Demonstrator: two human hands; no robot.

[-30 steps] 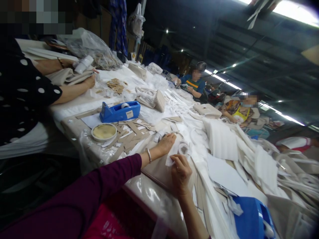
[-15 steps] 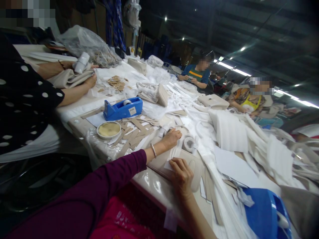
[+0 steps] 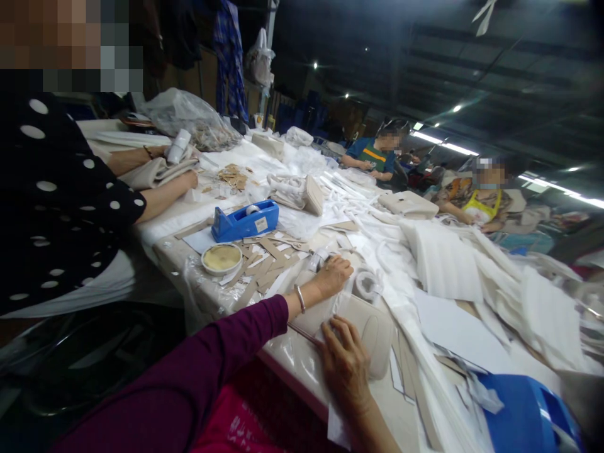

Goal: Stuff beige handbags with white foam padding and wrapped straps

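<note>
Since a second ago: right hand [image 3: 346, 355] has dropped lower onto the beige bag [image 3: 358, 314], near its close edge; the translucent strip [image 3: 342, 299] now lies flatter. Bag lies on the plastic-covered table [image 3: 297, 362], under both hands. Left hand [image 3: 334, 278] is over the bag's far part, fingers curled; right has bent fingertips down at the strip. Can't tell if either is pinching it.

Room: dark, industrial, lit ceiling strips.

Counts: two blue tape dispensers, one [image 3: 245, 221] beyond and left of the bag, one [image 3: 528, 412] right of it. One round tub [image 3: 221, 259] left of it. At least three co-workers, all beyond the bag.

Around: clear roll [image 3: 365, 284] touching or just beside the bag's far edge, cardboard strips [image 3: 268, 255] left, white padding [image 3: 438, 267] right. Left forearm and both hands hide parts of the bag.
</note>
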